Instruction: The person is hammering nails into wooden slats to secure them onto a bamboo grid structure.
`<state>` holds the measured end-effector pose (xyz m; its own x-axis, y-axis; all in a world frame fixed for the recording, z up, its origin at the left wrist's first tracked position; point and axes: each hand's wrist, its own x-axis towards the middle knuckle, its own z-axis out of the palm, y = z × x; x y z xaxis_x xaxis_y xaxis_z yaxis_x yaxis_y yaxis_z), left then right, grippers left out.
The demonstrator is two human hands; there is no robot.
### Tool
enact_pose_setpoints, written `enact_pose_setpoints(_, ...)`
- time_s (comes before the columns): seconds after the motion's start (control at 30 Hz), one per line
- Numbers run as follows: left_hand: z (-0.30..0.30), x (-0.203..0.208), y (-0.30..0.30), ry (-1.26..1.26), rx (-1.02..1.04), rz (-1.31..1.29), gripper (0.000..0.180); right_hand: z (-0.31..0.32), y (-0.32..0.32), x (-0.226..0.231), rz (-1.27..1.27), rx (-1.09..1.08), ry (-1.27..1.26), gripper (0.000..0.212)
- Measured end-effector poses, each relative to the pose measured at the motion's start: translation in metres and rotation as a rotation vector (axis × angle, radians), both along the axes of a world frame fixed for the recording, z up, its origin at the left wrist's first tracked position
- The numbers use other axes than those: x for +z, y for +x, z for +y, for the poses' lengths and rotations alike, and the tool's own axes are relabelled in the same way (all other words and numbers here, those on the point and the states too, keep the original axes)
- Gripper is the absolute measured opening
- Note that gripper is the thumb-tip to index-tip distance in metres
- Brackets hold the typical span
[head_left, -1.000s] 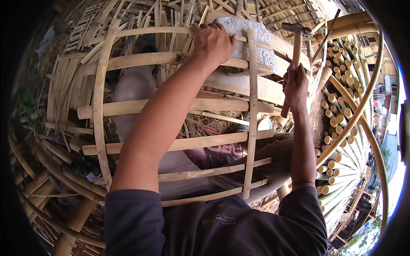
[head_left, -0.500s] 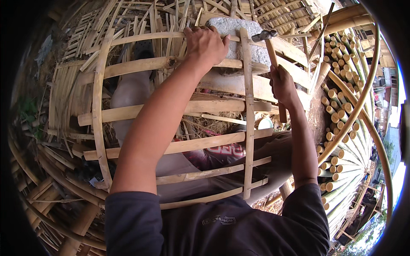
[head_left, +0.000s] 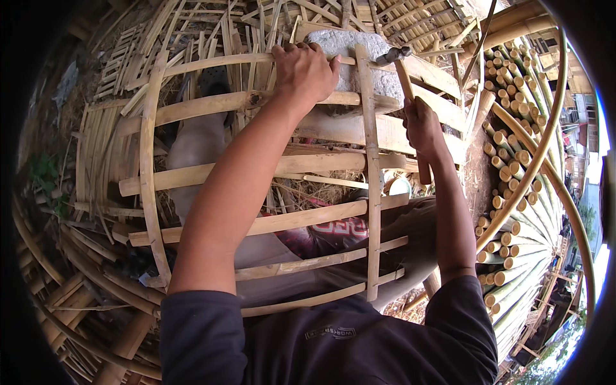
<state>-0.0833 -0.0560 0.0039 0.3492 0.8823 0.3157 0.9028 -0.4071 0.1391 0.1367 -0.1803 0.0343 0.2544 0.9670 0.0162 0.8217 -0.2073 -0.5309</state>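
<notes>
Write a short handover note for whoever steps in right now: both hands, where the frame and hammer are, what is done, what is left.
Left hand: gripping the top slat of the bamboo frame, by the grey stone block.
Right hand: closed on the hammer handle, head at the upper end of the right upright strip.
Done: horizontal slats lie across both curved uprights.
Left: probably fixing the top joint; whether the lower joints are fixed cannot be seen.

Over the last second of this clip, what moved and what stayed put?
The hammer in the right hand swung down from its raised position, and its head now meets the top of the upright slat on the bamboo frame, over the grey stone block. The left hand kept its grip on the frame's top rail; nothing was let go.
</notes>
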Motion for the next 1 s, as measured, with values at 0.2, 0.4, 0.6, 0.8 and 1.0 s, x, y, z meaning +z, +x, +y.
enact_pose_setpoints(0.2, -0.003, 0.007, 0.003, -0.031, -0.007, 0.069, 0.054, -0.014, 0.0, 0.018, 0.226, -0.142, 0.182, 0.033)
enact_pose_setpoints(0.4, -0.003, 0.01, 0.003, -0.147, -0.011, 0.058, 0.056, -0.014, -0.011, 0.008, -0.035, 0.07, 0.052, 0.026)
enact_pose_setpoints(0.6, -0.001, 0.009, 0.008, -0.095, -0.007, 0.083, 0.058, -0.015, 0.004, 0.018, 0.162, -0.048, 0.128, 0.033)
enact_pose_setpoints(0.8, -0.001, 0.011, -0.003, -0.183, -0.027, 0.052, 0.06, -0.017, -0.001, 0.029, 0.741, -0.112, 0.133, 0.031)
enact_pose_setpoints(1.0, -0.002, 0.016, 0.005, -0.266, -0.059, 0.063, 0.056, -0.025, 0.004, 0.034, 0.794, -0.179, 0.189, 0.028)
